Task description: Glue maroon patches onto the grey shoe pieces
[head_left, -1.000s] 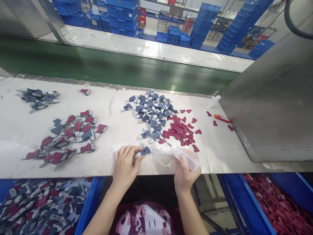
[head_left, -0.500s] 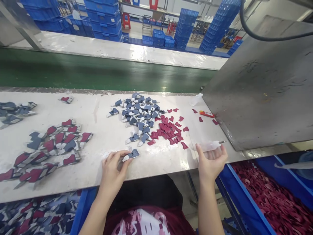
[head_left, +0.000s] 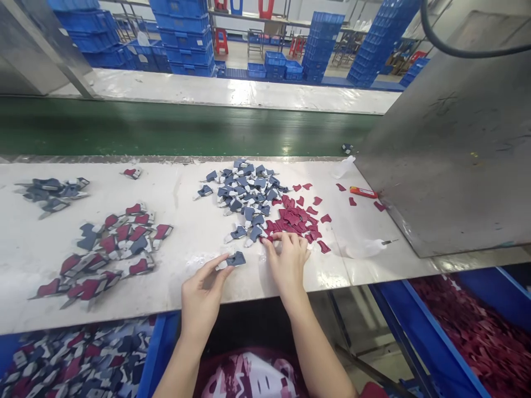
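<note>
Between the thumb and fingers of my left hand [head_left: 203, 293] is a small dark blue and white plastic part [head_left: 236, 258], held just over the near side of the table. My right hand [head_left: 288, 262] reaches to the near edge of a pile of flat dark red pieces [head_left: 293, 216], its thumb and fingertips closed around one dark red piece [head_left: 266, 239]. Left of that pile lies a heap of blue and white parts [head_left: 244, 188]. A clear squeeze bottle with a needle tip [head_left: 365, 249] rests on its side to the right.
Assembled parts with red faces [head_left: 124, 237] lie at the left, near a blue cluster [head_left: 52, 190]. A red and yellow packet [head_left: 363, 192] sits by a metal panel [head_left: 452, 166]. Blue bins of parts [head_left: 157, 348] and red pieces [head_left: 435, 348] stand below. Behind runs a green belt [head_left: 186, 130].
My right hand has let go of the needle-tipped bottle, now lying on the table, and moved left to the red pile. The left hand still holds its part. The view has shifted slightly.
</note>
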Available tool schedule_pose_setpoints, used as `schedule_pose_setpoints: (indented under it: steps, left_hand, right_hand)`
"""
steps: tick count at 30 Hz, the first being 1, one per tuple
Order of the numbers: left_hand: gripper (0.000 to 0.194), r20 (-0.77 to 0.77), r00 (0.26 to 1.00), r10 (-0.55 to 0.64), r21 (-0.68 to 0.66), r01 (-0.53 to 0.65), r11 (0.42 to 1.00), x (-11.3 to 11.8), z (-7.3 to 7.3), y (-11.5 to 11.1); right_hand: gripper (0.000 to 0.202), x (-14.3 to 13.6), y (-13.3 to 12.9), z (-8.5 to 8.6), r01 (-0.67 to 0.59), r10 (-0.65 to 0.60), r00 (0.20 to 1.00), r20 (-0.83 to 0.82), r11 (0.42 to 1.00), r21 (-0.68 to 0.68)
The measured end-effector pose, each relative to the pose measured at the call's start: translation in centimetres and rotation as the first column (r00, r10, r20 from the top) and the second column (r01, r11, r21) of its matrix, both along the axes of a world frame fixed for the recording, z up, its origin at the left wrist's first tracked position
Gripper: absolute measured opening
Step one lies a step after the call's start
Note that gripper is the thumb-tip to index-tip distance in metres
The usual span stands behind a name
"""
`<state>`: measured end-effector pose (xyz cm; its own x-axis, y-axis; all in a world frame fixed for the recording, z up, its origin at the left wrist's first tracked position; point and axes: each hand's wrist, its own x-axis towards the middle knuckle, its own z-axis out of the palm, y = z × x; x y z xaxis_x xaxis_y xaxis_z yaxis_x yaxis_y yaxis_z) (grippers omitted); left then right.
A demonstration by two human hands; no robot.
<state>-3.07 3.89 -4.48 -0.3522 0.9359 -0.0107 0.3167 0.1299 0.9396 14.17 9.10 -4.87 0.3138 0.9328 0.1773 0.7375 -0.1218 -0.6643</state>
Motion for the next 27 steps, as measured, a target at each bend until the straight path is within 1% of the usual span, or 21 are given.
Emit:
schedule_pose_setpoints:
  steps: [2,3,4,5,6,8,9,10,11,12,14,18,20,27]
  left_hand:
    - [0.029,0.059,0.998,0.027,0.011,-0.027,1.000,0.4,0.3,-0.2]
    - [0.028,0.087,0.995,0.038,0.016,-0.039,0.999,0.6,0.4,-0.2]
    - [0.028,0.111,0.993,0.044,0.021,-0.046,0.999,0.8,0.4,-0.2]
    - [0.028,0.129,0.991,0.046,0.026,-0.050,0.998,0.9,0.5,-0.2]
    - [0.029,0.144,0.989,0.043,0.031,-0.048,0.998,1.0,0.5,-0.2]
    - [0.030,0.166,0.986,0.022,0.038,-0.028,0.999,1.2,0.5,-0.2]
    - [0.030,0.175,0.985,0.007,0.042,-0.014,0.999,1.2,0.6,-0.3]
    - [0.030,0.181,0.983,-0.008,0.048,-0.001,0.999,1.3,0.6,-0.3]
    - [0.029,0.186,0.982,-0.024,0.055,0.014,0.998,1.3,0.7,-0.3]
    - [0.028,0.189,0.981,-0.038,0.065,0.027,0.998,1.4,0.8,-0.4]
    - [0.027,0.188,0.980,-0.056,0.084,0.041,0.996,1.4,1.0,-0.5]
    - [0.026,0.146,0.987,-0.064,0.114,0.048,0.992,1.5,1.4,-0.9]
    - [0.025,0.130,0.989,-0.065,0.123,0.049,0.991,1.5,1.4,-1.1]
    - [0.027,0.154,0.987,-0.047,0.083,0.035,0.996,1.5,1.1,-1.6]
  right_hand:
    - [0.020,0.2,-0.3,0.6,-0.035,0.035,0.987,-0.158,0.999,0.001]
    - [0.018,0.2,-0.6,0.9,-0.060,0.059,0.961,-0.272,0.998,0.004]
    - [0.017,0.2,-1.1,1.4,-0.089,0.084,0.911,-0.404,0.996,0.007]
    - [0.017,0.0,-1.6,1.9,-0.119,0.105,0.835,-0.541,0.993,0.009]
    - [0.017,-0.2,-2.1,2.3,-0.147,0.117,0.738,-0.664,0.989,0.011]
    - [0.016,-1.0,-3.1,3.1,-0.189,0.120,0.552,-0.825,0.982,0.016]
    - [0.014,-1.4,-3.5,3.4,-0.198,0.116,0.487,-0.866,0.980,0.020]
    - [0.013,-1.8,-3.7,3.7,-0.197,0.113,0.445,-0.889,0.980,0.025]
    - [0.012,-2.1,-3.9,3.8,-0.192,0.112,0.420,-0.901,0.981,0.033]
    - [0.010,-2.3,-4.0,3.9,-0.187,0.118,0.406,-0.906,0.981,0.044]
    - [0.008,-2.5,-4.0,3.9,-0.179,0.139,0.409,-0.902,0.981,0.070]
    - [0.007,-2.5,-4.0,3.9,-0.178,0.168,0.471,-0.866,0.980,0.093]
    - [0.007,-2.5,-4.2,4.0,-0.173,0.165,0.486,-0.858,0.981,0.091]
    - [0.008,-2.8,-4.4,4.1,-0.145,0.152,0.449,-0.881,0.985,0.096]
